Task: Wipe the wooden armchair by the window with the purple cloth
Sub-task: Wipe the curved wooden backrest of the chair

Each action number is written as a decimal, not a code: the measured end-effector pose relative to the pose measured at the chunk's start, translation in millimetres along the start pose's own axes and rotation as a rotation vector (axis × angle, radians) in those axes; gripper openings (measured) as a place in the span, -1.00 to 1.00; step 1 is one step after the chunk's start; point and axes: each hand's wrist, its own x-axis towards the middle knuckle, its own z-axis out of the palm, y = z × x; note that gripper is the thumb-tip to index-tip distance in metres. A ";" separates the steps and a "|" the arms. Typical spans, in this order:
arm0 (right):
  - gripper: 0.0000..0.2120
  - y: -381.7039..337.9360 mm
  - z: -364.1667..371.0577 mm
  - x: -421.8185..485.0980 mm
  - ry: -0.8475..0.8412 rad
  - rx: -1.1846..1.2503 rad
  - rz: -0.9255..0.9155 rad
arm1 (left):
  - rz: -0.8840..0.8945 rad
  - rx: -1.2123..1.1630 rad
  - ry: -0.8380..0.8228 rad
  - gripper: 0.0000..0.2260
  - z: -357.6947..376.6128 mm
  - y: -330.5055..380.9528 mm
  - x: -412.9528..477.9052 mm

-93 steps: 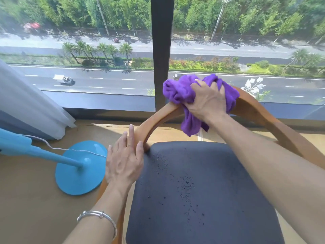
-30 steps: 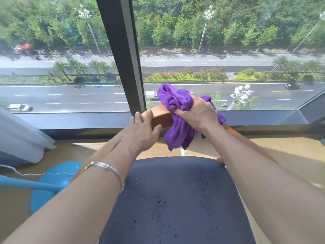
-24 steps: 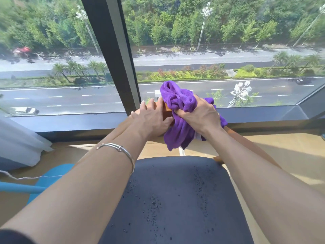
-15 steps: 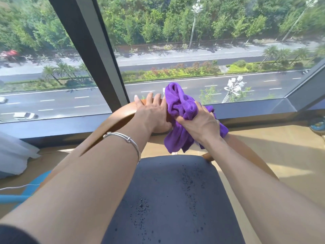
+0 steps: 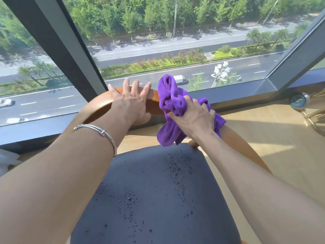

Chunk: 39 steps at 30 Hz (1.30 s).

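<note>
The wooden armchair's curved backrest rail (image 5: 98, 106) arcs in front of the window, above its dark seat cushion (image 5: 154, 194), which is dotted with small black crumbs. My left hand (image 5: 131, 104) lies flat on the rail's top middle with fingers spread and straight. Just to its right, my right hand (image 5: 193, 118) grips the bunched purple cloth (image 5: 173, 99) against the rail where it bends toward the right arm. Part of the cloth hangs below my hand, over the seat's back edge.
A large window with a dark slanted frame post (image 5: 58, 44) stands right behind the chair, with a low sill (image 5: 237, 92). Pale wooden floor (image 5: 274, 138) spreads to the right. A round metal object with a wire frame (image 5: 299, 100) sits at the right edge.
My right hand and the cloth have slid right along the rail, away from my left hand, which stays flat on the top. The view has swung to the right.
</note>
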 end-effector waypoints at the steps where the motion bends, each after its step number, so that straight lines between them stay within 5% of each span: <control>1: -0.37 6.0 -3.6 -2.1 -0.010 -0.012 0.001 | -0.001 0.011 0.013 -0.18 -0.3 2.8 -1.6; 15: -0.51 80.8 -28.3 -48.4 -0.002 -0.020 0.078 | 0.316 0.202 0.006 -0.26 16.4 133.2 -2.1; 26: -0.59 118.5 -26.2 -113.8 0.142 -0.125 0.052 | 0.271 0.296 0.052 -0.18 22.8 139.3 -9.5; 32: -0.29 92.7 -24.3 -55.8 -0.011 -0.132 -0.014 | 0.288 0.321 -0.025 -0.21 25.0 142.2 -7.1; 39: -0.31 125.5 -29.1 -108.5 0.021 -0.151 -0.038 | 0.247 0.282 -0.004 -0.15 24.6 142.9 -8.7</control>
